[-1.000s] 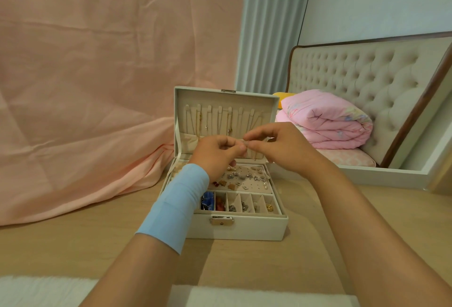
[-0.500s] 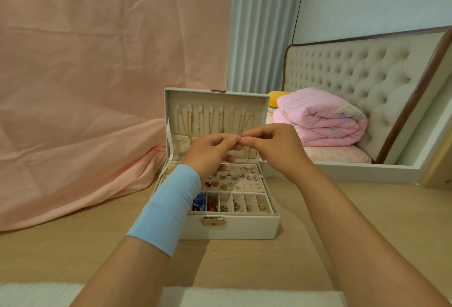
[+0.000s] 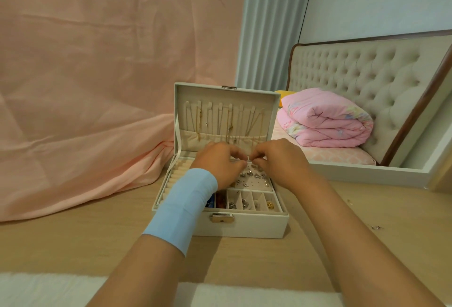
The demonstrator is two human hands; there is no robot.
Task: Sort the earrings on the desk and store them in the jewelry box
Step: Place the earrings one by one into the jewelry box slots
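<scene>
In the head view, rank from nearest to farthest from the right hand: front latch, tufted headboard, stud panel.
1. stud panel, just under the right hand.
2. front latch, lower, toward the person.
3. tufted headboard, far back right.

1 white rectangular leatherette jewelry box (image 3: 244,229). 2 bare hands: 1 left hand (image 3: 217,162), 1 right hand (image 3: 281,159). 1 tiny pale earring (image 3: 249,158) at their fingertips. 1 pale blue fabric wristband (image 3: 183,208). 2 small loose metal pieces (image 3: 376,227) on 1 tan wooden desk (image 3: 73,238). 1 folded pink quilt (image 3: 327,123). Studs (image 3: 254,175) inside: too small to count.
</scene>
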